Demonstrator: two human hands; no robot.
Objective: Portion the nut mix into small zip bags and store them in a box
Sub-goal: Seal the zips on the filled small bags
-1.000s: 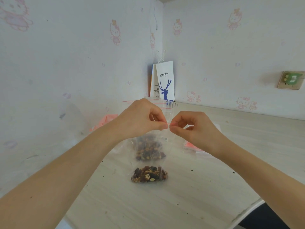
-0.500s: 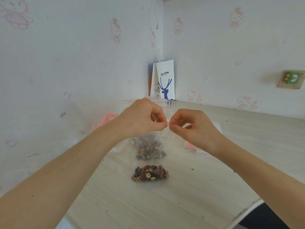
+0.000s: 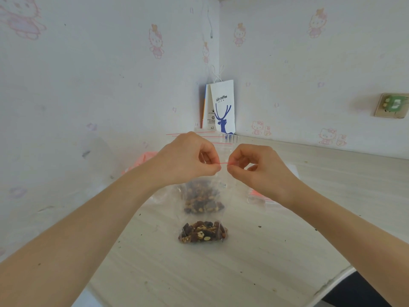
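The pale wooden tabletop runs into a corner where a white paper bag with a blue deer stands against the wall. Nearer me sits the large clear bag of nut mix, partly behind my wrists. My left hand and right hand are raised in front of it, fingers curled, each pinching the top of a small zip bag between thumb and forefinger. The bag hangs down from them with its portion of nuts at the bottom, low over the tabletop; I cannot tell whether it touches. Between my fingertips shows a short stretch of its red zip strip. Dark crumbs dot the tabletop.
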